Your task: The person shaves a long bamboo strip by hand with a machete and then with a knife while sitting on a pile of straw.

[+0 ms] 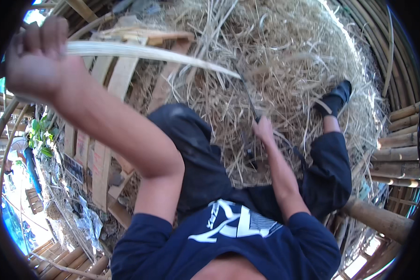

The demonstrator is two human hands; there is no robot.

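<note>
My left hand (39,58), raised at the far left and a little blurred, is closed around one end of a long pale bamboo strip (140,50). The strip bends across to the right and narrows to a tip near the middle. There it meets or crosses the thin dark blade of a knife (248,93); contact between them is hard to confirm. Low in front of me, my right hand (264,129) grips the knife by its handle, which the fingers mostly hide. The blade points up and away from me.
Pale shavings (284,60) cover the ground thickly. Wooden planks (102,170) lie left of my bent knee (177,116). My sandalled foot (336,99) rests among shavings at right. Bamboo poles (399,140) line the right side, and a thick pole (378,219) lies beside me.
</note>
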